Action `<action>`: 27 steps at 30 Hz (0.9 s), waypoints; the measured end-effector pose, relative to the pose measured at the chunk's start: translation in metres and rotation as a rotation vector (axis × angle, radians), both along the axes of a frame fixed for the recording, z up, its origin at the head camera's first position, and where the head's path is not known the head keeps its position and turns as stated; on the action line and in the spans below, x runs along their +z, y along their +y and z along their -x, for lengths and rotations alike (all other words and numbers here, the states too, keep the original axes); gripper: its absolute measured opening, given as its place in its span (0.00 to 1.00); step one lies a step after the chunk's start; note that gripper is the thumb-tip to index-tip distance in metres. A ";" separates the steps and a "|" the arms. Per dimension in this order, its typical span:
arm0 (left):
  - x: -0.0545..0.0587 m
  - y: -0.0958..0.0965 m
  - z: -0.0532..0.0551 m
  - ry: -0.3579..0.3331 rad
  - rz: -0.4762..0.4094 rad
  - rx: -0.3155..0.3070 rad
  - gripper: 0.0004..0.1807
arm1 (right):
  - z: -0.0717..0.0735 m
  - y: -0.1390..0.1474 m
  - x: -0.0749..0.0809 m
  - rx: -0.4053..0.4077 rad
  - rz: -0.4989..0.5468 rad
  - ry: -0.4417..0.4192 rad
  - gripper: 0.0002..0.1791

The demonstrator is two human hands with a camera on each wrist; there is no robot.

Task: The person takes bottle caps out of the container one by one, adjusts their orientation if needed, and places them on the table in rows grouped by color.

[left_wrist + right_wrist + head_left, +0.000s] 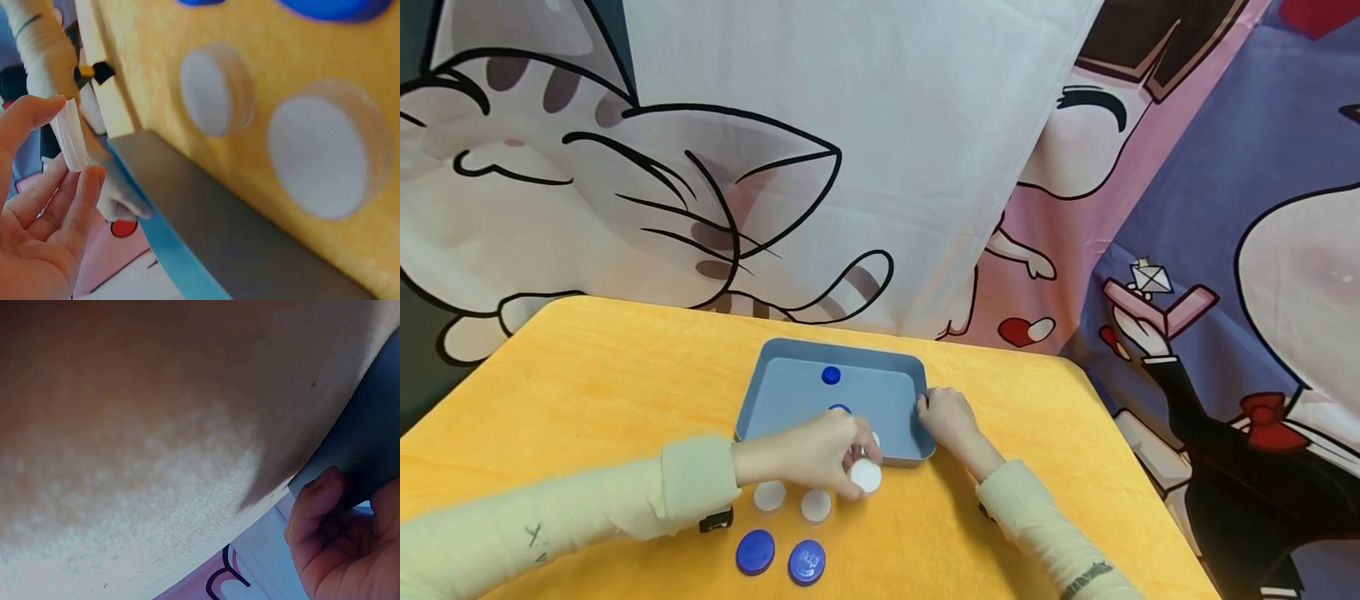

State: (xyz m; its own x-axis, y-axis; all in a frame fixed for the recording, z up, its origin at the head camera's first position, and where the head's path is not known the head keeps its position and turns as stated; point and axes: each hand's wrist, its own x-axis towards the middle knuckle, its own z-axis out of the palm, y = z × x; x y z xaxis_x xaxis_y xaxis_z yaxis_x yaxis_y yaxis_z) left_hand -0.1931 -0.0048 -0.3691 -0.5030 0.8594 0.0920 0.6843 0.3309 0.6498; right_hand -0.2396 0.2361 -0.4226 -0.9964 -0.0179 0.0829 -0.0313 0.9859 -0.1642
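Note:
My left hand (820,450) pinches a white bottle cap (866,476) between thumb and fingers, just in front of the blue-grey tray's near edge. In the left wrist view the white cap (74,136) is seen edge-on, its ribbed side showing. My right hand (951,421) grips the right rim of the tray (831,343); in the right wrist view its curled fingers (319,503) are at the tray wall (369,434). Inside the tray lies a blue cap (831,376). A second blue cap (840,408) and a white piece there are partly hidden by my left hand.
On the yellow table (625,375), nearer me than the tray, lie two white caps, one to the left (769,496) and one to the right (816,506). Closer still are a plain blue cap (755,552) and a blue cap with raised lettering (807,562). A cartoon-printed cloth (880,150) hangs behind.

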 end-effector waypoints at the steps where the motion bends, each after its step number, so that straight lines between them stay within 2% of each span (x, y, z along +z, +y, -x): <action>1: -0.001 0.000 -0.002 0.004 0.011 -0.004 0.17 | 0.000 0.000 0.000 0.000 0.003 -0.001 0.21; 14: -0.019 0.004 -0.019 0.026 0.097 -0.027 0.17 | 0.001 0.000 0.000 -0.007 0.004 -0.023 0.20; 19: -0.027 0.006 -0.021 0.058 0.117 -0.044 0.16 | 0.001 0.000 -0.001 -0.004 0.004 -0.019 0.20; 27: -0.035 0.009 -0.020 0.057 0.111 -0.047 0.14 | 0.001 0.000 -0.001 -0.001 0.010 -0.011 0.20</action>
